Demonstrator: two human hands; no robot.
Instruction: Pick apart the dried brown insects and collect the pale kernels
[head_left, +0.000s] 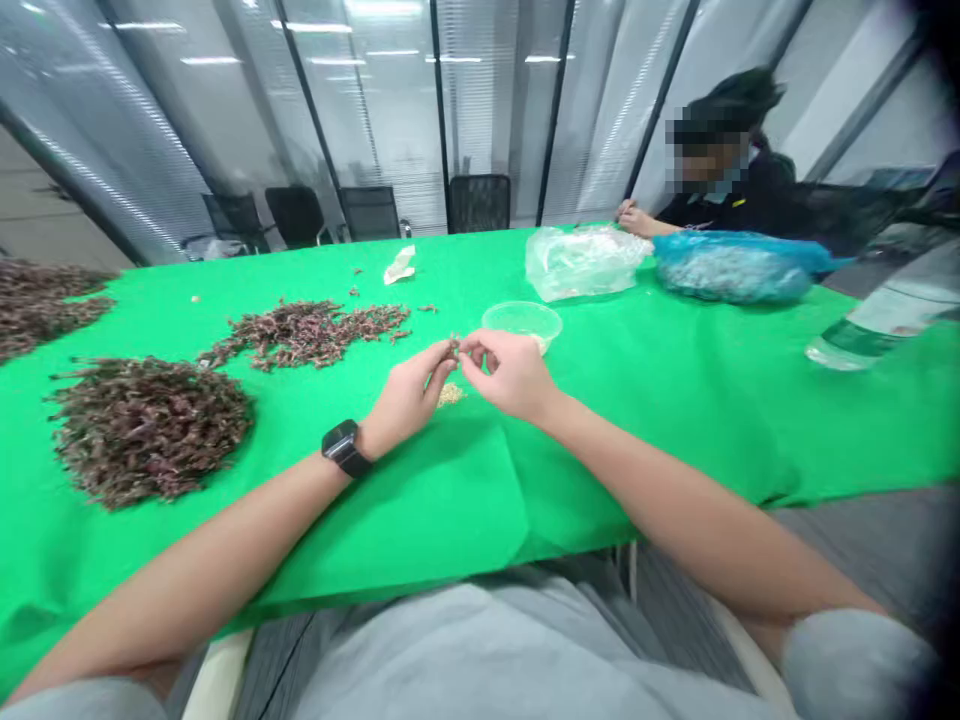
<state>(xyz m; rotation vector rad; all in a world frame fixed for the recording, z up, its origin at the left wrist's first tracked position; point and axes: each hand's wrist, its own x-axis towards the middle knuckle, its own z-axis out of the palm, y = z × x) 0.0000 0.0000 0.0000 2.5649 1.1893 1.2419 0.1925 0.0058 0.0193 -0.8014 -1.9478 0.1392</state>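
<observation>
A small dark sprig (pixel 454 346) is held up between the two hands, just above the green tablecloth (pixel 645 480), pinched at the fingertips of the left hand (pixel 409 395), with the right hand (pixel 510 375) set against it from the other side. The left grip is narrow, with thumb and fingers tight on the sprig. The right hand's fingertips (pixel 466 345) curl in at the same spot, touching it or nearly so, and from this view I cannot tell whether they hold it too. The sprig is too small to show which way its long axis runs. The right hand is nearer the clear plastic bowl (pixel 523 322), which stands just beyond it with something pale in the bottom; the left is nearer the heaps. Directly under the hands lies one small pile of pale crumbs (pixel 450 394). Three dark heaps of sprigs (pixel 146 430) spread to the left of the hands, and one black watch (pixel 345 447) sits on the left wrist (pixel 373 437). Farther up the table are one clear plastic bag (pixel 585 262) and one blue bag (pixel 735 268), with one water bottle (pixel 885 315) off to the right — and a second person's hand (pixel 636 218) rests at the far end.
</observation>
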